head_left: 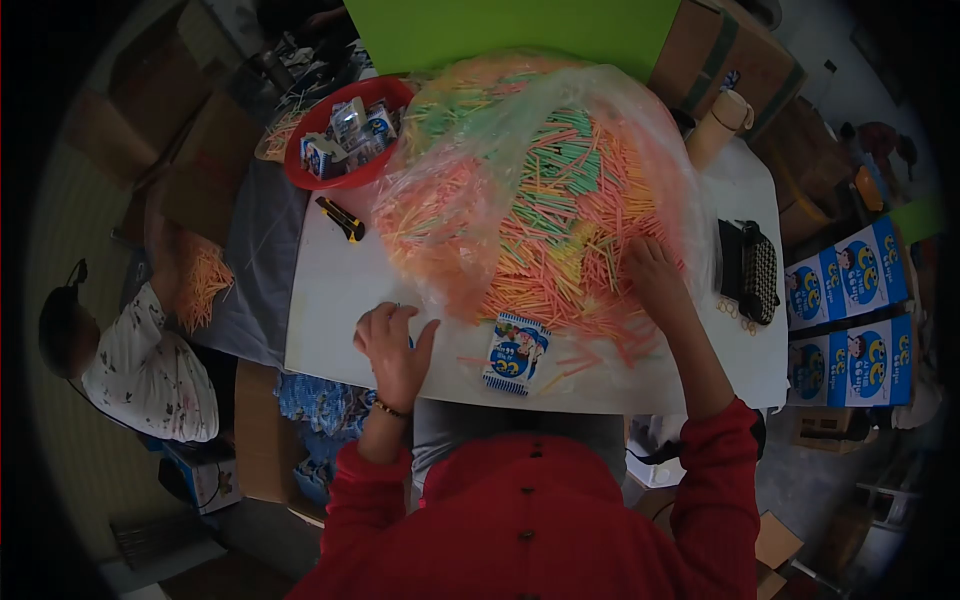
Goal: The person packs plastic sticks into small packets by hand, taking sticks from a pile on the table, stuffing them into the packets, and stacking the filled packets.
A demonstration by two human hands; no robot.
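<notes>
A large pile of thin pink, green, yellow and orange sticks (548,245) spills from an open clear plastic bag (450,165) on the white table (330,290). My right hand (655,280) is at the right side of the pile, its fingers bent in among the sticks; its grip is partly hidden. Some sticks below it are blurred. Over the table's front left, my left hand (393,350) has its thumb and fingers apart. A blue and white printed packet (516,353) lies between my hands near the front edge, with a few loose sticks beside it.
A red basin (350,180) with several packets stands back left, near a yellow-black utility knife (342,219). At right are a beige tumbler (720,128), a patterned pouch (760,275) and stacked blue-white boxes (850,270). Another person (150,360) works at left with orange sticks.
</notes>
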